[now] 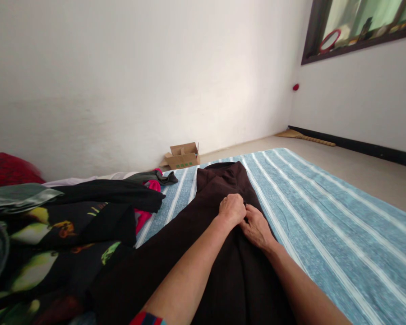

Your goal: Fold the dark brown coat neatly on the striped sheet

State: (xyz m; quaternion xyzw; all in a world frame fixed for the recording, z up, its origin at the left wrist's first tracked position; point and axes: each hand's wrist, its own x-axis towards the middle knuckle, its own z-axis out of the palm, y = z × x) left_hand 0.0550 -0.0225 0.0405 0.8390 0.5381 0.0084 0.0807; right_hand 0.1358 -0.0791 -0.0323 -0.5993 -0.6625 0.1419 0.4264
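A dark brown garment [189, 239] lies spread lengthwise on a blue and white striped sheet [311, 212], its far end bunched up. Over its middle, my left hand [232, 210] is closed, its fingers curled on the dark cloth. Just to the right, my right hand [256, 225] pinches a small dark piece of the same garment, close to my left fingertips. The two hands nearly touch. What exactly lies between the fingers is partly hidden.
A heap of clothes [98, 216], dark with printed patterns, covers the left side. An open cardboard box [182, 156] stands by the wall beyond the sheet. On the floor at the far right lies a broom [304, 136]. A window ledge [368, 42] holds a red-rimmed mirror [330, 41].
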